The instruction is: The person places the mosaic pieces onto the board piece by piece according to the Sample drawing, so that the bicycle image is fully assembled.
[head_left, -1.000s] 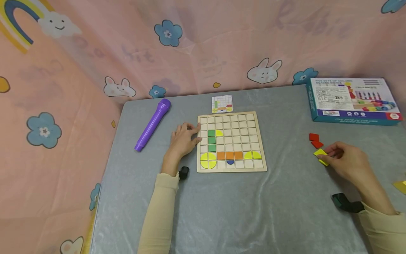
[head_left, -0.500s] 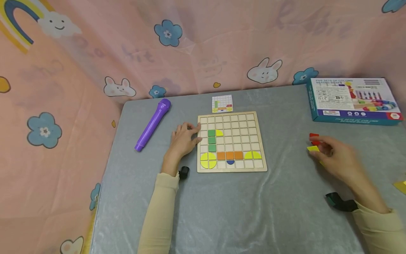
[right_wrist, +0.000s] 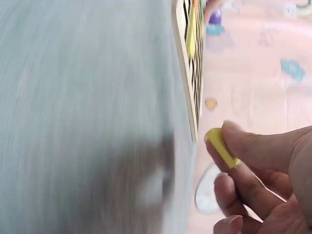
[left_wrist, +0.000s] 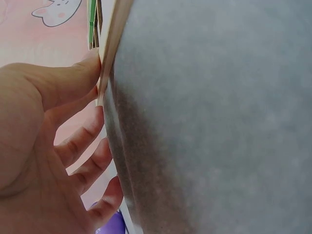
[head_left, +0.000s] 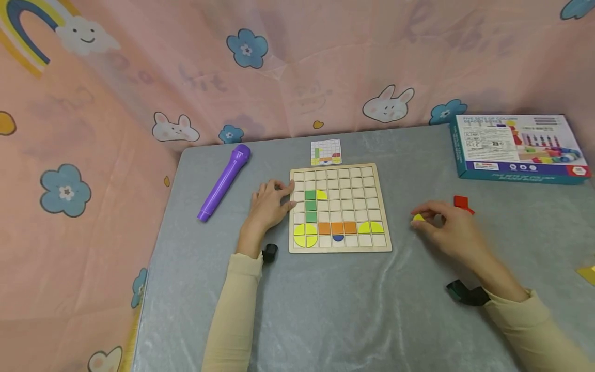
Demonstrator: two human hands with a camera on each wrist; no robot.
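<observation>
A wooden grid board (head_left: 367,178) lies mid-table with green, orange, yellow and blue tiles set in some cells. Against its left edge rest the thumb and index fingertip of my left hand (head_left: 267,204); the left wrist view shows the thumb touching the board's rim (left_wrist: 111,44), the other fingers loosely bent. To the right of the board, my right hand (head_left: 457,232) pinches a yellow tile (right_wrist: 222,146) between thumb and fingers, above the cloth. Just behind that hand lie red tiles (head_left: 460,201), partly covered by it.
A small pattern card (head_left: 326,152) lies behind the board. The purple microphone (head_left: 224,183) is at left, a boxed toy set (head_left: 520,150) at back right. A yellow piece (head_left: 586,274) shows at the right edge. A patterned curtain (head_left: 288,67) hangs behind the table.
My right hand has moved left from beside the red tiles toward the board, carrying the yellow tile. The left hand and the board have stayed put.
</observation>
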